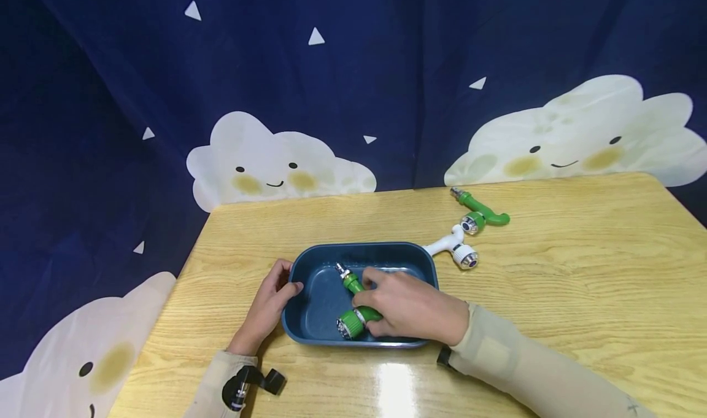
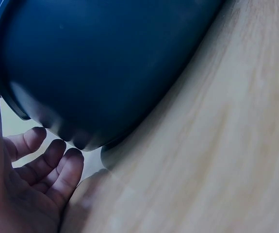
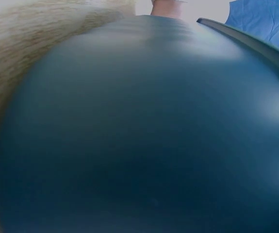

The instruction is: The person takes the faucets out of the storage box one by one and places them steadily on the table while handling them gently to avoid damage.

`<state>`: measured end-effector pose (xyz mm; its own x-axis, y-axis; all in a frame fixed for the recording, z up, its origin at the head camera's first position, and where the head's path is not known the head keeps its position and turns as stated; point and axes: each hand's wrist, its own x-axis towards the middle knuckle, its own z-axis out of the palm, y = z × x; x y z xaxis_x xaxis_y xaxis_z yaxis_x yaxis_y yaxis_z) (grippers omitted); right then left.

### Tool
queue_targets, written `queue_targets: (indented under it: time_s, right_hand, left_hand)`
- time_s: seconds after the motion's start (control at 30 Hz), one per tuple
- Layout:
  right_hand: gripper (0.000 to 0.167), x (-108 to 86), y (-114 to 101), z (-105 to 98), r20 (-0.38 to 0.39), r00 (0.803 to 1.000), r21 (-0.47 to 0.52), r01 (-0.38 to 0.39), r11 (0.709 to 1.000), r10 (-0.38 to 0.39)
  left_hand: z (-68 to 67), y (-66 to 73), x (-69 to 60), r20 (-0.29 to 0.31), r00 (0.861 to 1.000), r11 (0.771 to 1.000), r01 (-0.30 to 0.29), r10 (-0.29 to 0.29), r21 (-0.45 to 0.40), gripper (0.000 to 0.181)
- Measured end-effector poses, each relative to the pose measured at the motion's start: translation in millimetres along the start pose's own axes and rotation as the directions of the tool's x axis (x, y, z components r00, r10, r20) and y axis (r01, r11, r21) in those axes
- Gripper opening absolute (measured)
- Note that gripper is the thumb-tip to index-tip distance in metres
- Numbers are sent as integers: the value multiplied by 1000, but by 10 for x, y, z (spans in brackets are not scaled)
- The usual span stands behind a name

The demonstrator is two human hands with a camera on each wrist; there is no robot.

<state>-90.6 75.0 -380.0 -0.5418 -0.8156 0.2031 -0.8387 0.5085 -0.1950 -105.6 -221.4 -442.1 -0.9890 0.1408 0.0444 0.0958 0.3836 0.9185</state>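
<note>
A dark blue plastic basin [image 1: 320,301] stands on the wooden table. Inside it is a green plastic faucet [image 1: 351,323] with a ribbed round knob and a silver threaded end. My right hand [image 1: 414,304] reaches over the basin's right side and grips this faucet by its green body, hiding part of it. At the basin's left end, my left hand [image 1: 269,301] holds the rim, thumb over the edge and fingers outside. The left wrist view shows the curled fingers [image 2: 49,170] close against the outer wall. Only the basin's outside wall [image 3: 144,121] fills the right wrist view.
A white faucet [image 1: 444,243] lies beside the basin's right back corner, its end partly hidden by the rim. Behind it lies another green faucet [image 1: 479,209]. A dark blue curtain [image 1: 386,68] with cloud prints hangs along the table's back edge.
</note>
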Motion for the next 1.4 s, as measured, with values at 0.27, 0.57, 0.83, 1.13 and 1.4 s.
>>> queue_targets:
  time_s: [0.27,0.57,0.83,1.13,1.4]
  right_hand:
    - [30,-13,2,-31,-16,1000,-2,3,1000,-3]
    - [30,-29,-5,-63,-3,1000,12,-7,1000,7]
    - [29,-37,-9,-83,-12,1000,14,-7,1000,7]
    - [30,-40,-12,-96,-13,1000,3,-7,1000,7]
    - [29,-37,-19,-113,-11,1000,2,-8,1000,8]
  left_hand:
    - [2,8,-1,4,1000,1000,2,-2,-2,19]
    - [0,-9,0,11,1000,1000,0,0,2,19]
    - [-1,-12,0,4,1000,1000,13,-13,7,19]
    - [-1,-8,2,5,1000,1000,14,-14,4,19]
    - [0,3,-5,-1,1000,1000,24,-24,12,19]
